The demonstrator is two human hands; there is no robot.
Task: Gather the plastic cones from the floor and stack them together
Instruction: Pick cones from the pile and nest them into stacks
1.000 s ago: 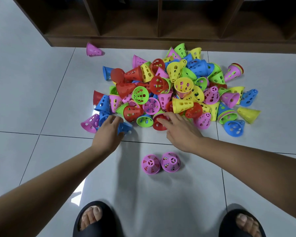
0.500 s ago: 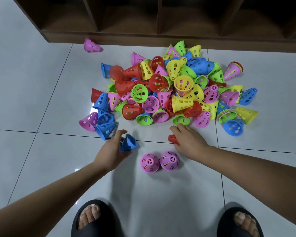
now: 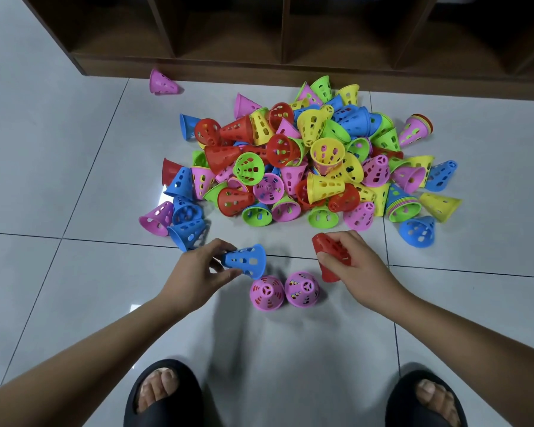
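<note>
A big heap of perforated plastic cones (image 3: 309, 161) in red, blue, yellow, green and pink lies on the tiled floor before a shelf. My left hand (image 3: 198, 272) pinches a blue cone (image 3: 245, 260) by its narrow end, held on its side above the floor. In my right hand (image 3: 356, 266) sits a red cone (image 3: 332, 257), fingers curled round it. Two pink cones (image 3: 267, 292) (image 3: 302, 289) stand upright side by side on the floor between my hands, just below the blue cone.
A lone pink cone (image 3: 162, 83) lies at the back left near the dark wooden shelf unit (image 3: 290, 69). My two feet in black slippers (image 3: 164, 392) (image 3: 426, 399) stand at the bottom edge. Bare tiles stretch to the left and right of the heap.
Both hands have drawn back from the heap toward me, the left carrying the blue cone, the right lifting the red cone off the floor.
</note>
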